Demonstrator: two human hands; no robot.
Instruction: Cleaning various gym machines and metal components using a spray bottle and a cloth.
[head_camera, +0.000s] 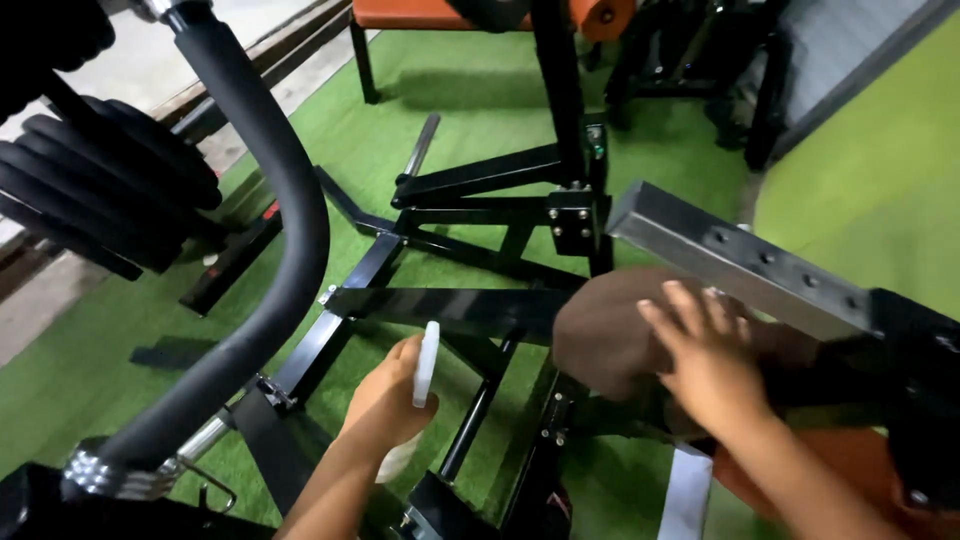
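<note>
Your right hand (712, 362) lies flat with its fingers spread on a brown cloth (610, 335), pressing it against the black frame (455, 305) of a weight machine; the hand is open, gripping nothing, only pushing down on the fabric. The cloth sits just under a grey square steel bar (735, 262) with a row of holes that slants across the right of the view — it touches or nearly touches the bar's lower edge, though you cannot tell which. Your left hand (388, 400) is lower and nearer the middle, its fingers closed around a white spray bottle (426, 362) whose narrow top stands upright above your fist; the bottle's body is mostly hidden by the hand. The two hands are apart, with a black strut of the frame between them. To your left, a thick curved padded bar (285, 215) sweeps from the top of the view down to a chromed collar (115, 470), and a stack of black weight plates (95, 185) rests beyond it. The machine stands on green artificial turf (860, 170), and an orange padded bench (420, 12) shows at the top edge.
</note>
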